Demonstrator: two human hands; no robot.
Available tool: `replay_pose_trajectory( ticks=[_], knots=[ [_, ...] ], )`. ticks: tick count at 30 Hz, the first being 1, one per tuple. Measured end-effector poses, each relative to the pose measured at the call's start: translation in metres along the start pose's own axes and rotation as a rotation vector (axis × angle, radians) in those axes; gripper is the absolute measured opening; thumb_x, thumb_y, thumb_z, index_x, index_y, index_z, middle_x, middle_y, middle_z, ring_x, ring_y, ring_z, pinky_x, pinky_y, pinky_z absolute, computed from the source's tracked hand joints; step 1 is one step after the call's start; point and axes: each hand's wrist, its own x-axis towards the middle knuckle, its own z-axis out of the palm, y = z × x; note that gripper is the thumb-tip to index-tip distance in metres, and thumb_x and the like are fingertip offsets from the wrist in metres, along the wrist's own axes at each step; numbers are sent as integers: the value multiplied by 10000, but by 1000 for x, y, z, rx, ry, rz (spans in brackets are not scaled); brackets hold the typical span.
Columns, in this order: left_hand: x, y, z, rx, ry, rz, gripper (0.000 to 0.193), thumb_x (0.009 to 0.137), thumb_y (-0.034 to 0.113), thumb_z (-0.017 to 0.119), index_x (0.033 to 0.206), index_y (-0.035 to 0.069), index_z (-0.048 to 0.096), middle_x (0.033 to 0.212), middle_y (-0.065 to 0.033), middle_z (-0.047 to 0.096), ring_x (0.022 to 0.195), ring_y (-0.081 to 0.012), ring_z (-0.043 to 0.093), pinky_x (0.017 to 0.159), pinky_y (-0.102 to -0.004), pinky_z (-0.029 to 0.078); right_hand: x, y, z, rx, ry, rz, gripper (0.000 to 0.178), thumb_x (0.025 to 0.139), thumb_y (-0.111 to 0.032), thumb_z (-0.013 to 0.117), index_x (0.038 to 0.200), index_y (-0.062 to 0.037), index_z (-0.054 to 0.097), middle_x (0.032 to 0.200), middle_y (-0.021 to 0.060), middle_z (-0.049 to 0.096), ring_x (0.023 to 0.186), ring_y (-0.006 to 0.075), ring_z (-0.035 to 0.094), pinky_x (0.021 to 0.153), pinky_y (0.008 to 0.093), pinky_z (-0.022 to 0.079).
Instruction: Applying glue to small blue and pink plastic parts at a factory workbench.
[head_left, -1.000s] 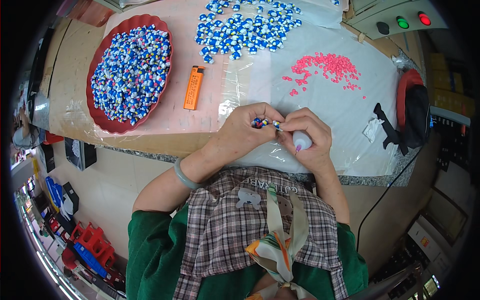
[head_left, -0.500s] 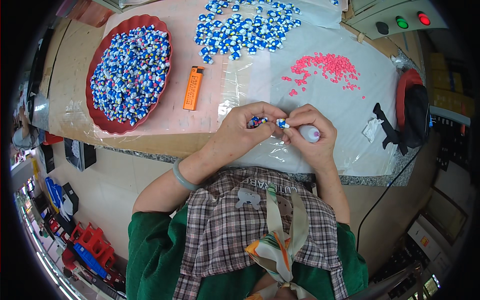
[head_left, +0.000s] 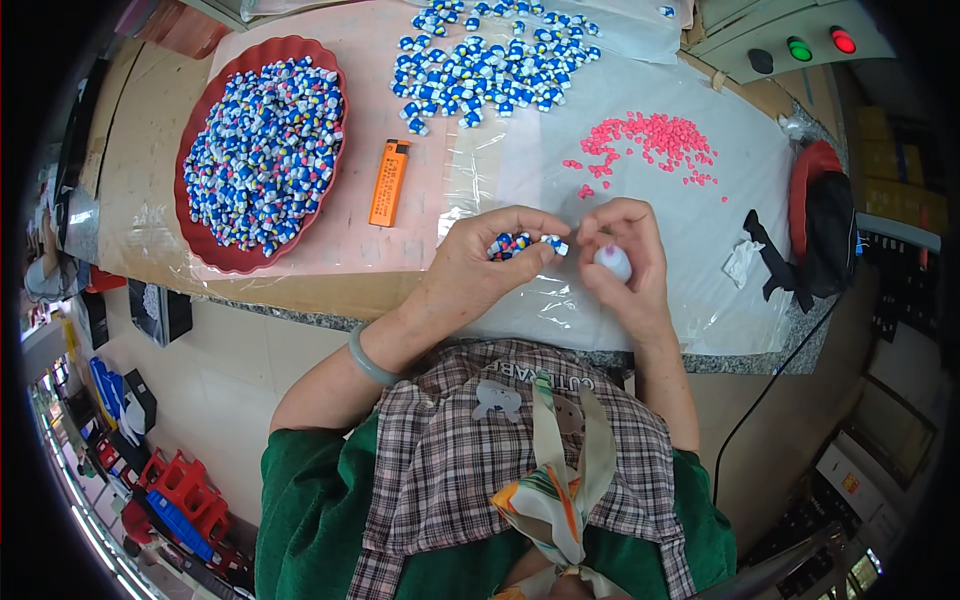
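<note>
My left hand is closed, with several small blue-and-white figurines cupped in the palm. One more figurine is pinched between thumb and forefinger at its right side. My right hand, a short gap away, curls round a small whitish squeeze bottle with a pinkish-purple tip. Beyond my right hand lies a scatter of tiny pink pieces on the white sheet. Farther off, many loose blue-and-white figurines cover the sheet.
A red scalloped tray heaped with figurines stands at the left. Beside it lies an orange lighter. To the right are a crumpled white tissue, a black strap and a black bag. The table's front edge runs close to my apron.
My right hand has drawn back to the right from the pinched figurine, and the bottle has turned so its tip points up and away. My left hand stays nearly in place.
</note>
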Motion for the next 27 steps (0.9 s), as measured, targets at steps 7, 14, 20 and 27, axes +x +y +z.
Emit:
replay_pose_trajectory(
  ticks=[7, 14, 20, 27],
  knots=[
    [-6, 7, -7, -151, -15, -219, 211, 931, 85, 616, 1123, 3, 649, 854, -4, 622, 749, -42, 545, 613, -186, 443, 0, -20, -22, -149, -29, 56, 131, 869, -71, 579, 977, -56, 507, 1072, 111, 497, 630, 94, 503, 509, 199, 359],
    [-5, -3, -6, 114, -16, 14, 198, 917, 58, 624, 1107, 11, 651, 888, -12, 617, 820, -52, 577, 708, -196, 474, -1, -25, -30, 13, 15, 109, 98, 882, -79, 571, 971, -46, 547, 1051, 107, 513, 639, 100, 536, 479, 198, 354],
    [-6, -2, -1, 85, 0, -12, 211, 918, 56, 624, 1126, 17, 636, 928, -18, 626, 882, -73, 606, 765, -216, 476, -2, -29, -43, -161, 71, 7, 258, 864, -71, 625, 1101, -19, 535, 984, 116, 549, 623, 112, 555, 466, 196, 401],
    [-6, -5, 3, 103, 32, 16, 222, 898, 70, 655, 1115, 27, 642, 894, -17, 633, 834, -74, 583, 728, -218, 463, -7, -38, -25, -278, 248, -81, 345, 866, -92, 671, 1168, 9, 538, 976, 156, 644, 590, 117, 575, 477, 201, 434]
  ],
)
